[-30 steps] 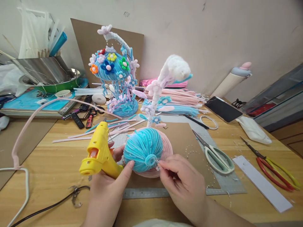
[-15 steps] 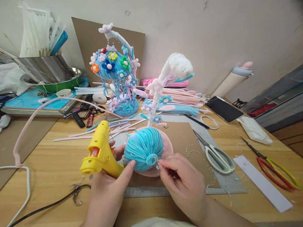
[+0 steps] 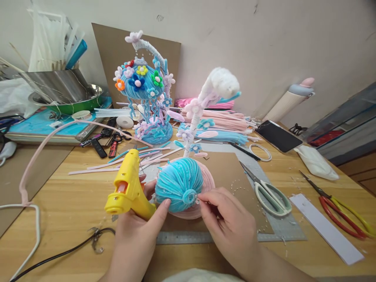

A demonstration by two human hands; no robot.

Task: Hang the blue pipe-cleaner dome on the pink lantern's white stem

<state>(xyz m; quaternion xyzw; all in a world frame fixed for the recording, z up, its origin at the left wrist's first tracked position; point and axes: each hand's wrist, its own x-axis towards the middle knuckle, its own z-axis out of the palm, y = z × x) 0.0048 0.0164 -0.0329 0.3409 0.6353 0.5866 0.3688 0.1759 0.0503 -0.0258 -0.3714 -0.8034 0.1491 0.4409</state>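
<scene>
My left hand (image 3: 138, 235) grips the handle of a yellow hot glue gun (image 3: 127, 186), and its thumb presses against a blue pipe-cleaner dome (image 3: 178, 184). The dome sits on a round pink base (image 3: 207, 180) from which a white stem with small flowers (image 3: 192, 125) rises. My right hand (image 3: 229, 225) pinches a small clear bead (image 3: 196, 201) at the blue spiral tip of the dome.
A finished blue flowered model (image 3: 143, 94) stands behind. Pink and blue pipe cleaners (image 3: 223, 125), a phone (image 3: 276, 135), white-handled scissors (image 3: 264, 188), red-and-yellow scissors (image 3: 340, 203), a paper strip (image 3: 326, 227), a metal ruler (image 3: 182, 237) and a steel bowl (image 3: 58, 88) lie around.
The glue gun has shifted slightly right and tilted up. My right hand has moved a little closer to the dome's tip. The camera view has drifted slightly.
</scene>
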